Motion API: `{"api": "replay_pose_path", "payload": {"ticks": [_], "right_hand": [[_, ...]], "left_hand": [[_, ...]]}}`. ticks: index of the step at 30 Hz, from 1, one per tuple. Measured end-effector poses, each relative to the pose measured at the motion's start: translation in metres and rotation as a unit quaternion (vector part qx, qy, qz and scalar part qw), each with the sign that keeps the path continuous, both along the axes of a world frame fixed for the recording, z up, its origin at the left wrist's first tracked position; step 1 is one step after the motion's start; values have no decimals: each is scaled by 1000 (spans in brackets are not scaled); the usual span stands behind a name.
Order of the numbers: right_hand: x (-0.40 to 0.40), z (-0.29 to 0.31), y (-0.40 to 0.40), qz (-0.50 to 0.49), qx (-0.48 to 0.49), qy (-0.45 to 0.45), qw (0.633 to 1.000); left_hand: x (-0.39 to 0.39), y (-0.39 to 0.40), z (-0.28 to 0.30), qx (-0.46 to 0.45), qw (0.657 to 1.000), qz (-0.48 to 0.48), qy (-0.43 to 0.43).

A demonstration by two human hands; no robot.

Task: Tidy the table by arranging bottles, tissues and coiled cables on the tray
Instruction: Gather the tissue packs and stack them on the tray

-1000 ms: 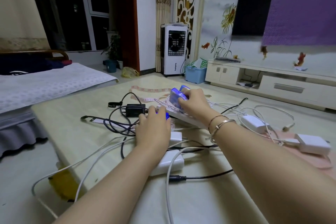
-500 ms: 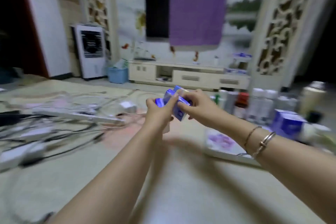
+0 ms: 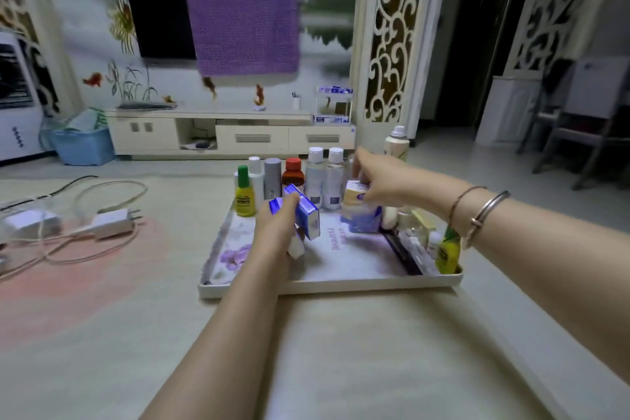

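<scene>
On the table [image 3: 102, 334], at nine o'clock from the tray [image 3: 327, 286], the cables [image 3: 68, 249] and a white charger [image 3: 110, 222] lie uncoiled. The left hand [image 3: 278, 232] holds blue tissue packs [image 3: 305, 215] over the tray, its fingers curled around them. At twelve o'clock stands a row of bottles [image 3: 293, 184]. The right hand [image 3: 378, 181] sets one tissue pack [image 3: 356, 194] on a stack at the tray's two o'clock; its fingers seem to pinch it. The tissue step seems in hand. Next, I think, the left packs need a free place beside.
</scene>
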State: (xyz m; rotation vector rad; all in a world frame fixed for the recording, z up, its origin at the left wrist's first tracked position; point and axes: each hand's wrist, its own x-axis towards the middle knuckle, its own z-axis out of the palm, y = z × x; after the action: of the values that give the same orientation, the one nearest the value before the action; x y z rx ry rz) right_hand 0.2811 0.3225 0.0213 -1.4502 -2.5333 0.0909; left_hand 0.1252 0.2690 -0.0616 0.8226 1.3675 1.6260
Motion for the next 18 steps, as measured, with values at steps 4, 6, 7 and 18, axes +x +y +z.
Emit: {"api": "replay_pose_path", "payload": {"ticks": [4,6,7,18], "right_hand": [[2,-8,10,-6,26,-66,997],[1,-16,11,-2,39,-83,996],[1,-18,11,-3,47,-86,995],[2,-12,6,-43,81,-106,990]], "left_hand": [[6,13,-6,-3,999,-7,37],[9,15,-10,-4,999,-17,45],[11,16,-12,-6,999,-22,48],[23,10,-15,2,998,-56,39]]}}
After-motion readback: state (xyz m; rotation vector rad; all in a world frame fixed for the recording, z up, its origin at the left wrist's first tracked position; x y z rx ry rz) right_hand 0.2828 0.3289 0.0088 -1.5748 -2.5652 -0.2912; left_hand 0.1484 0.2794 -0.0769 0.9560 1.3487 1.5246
